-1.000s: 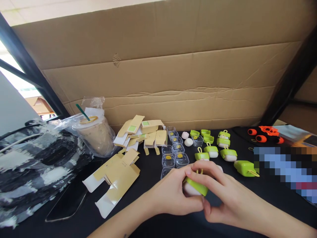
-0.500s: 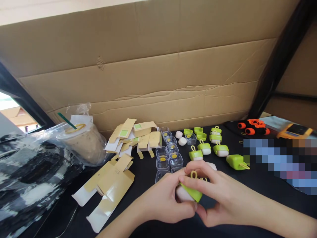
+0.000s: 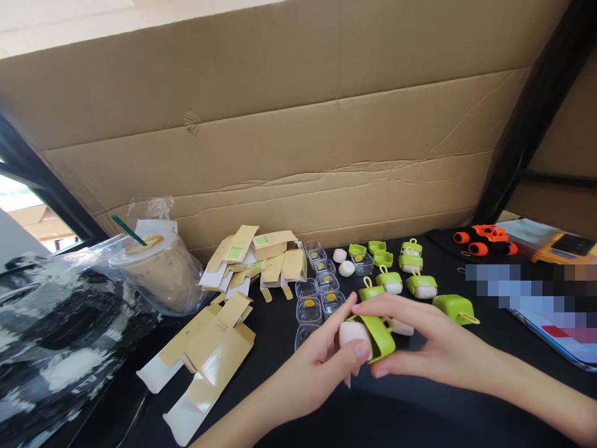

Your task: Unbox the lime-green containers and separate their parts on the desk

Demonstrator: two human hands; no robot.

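Here the green-sleeved white case (image 3: 368, 336) sits gripped between the left hand (image 3: 321, 361) and right hand (image 3: 429, 345).

Glossy green plastic case (image 3: 379, 336)

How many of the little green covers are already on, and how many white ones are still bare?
About five white cases in green silicone covers sit finished at the back. The left hand and right hand together hold a white case half inside a green cover. Two bare white cases and loose empty green covers remain.
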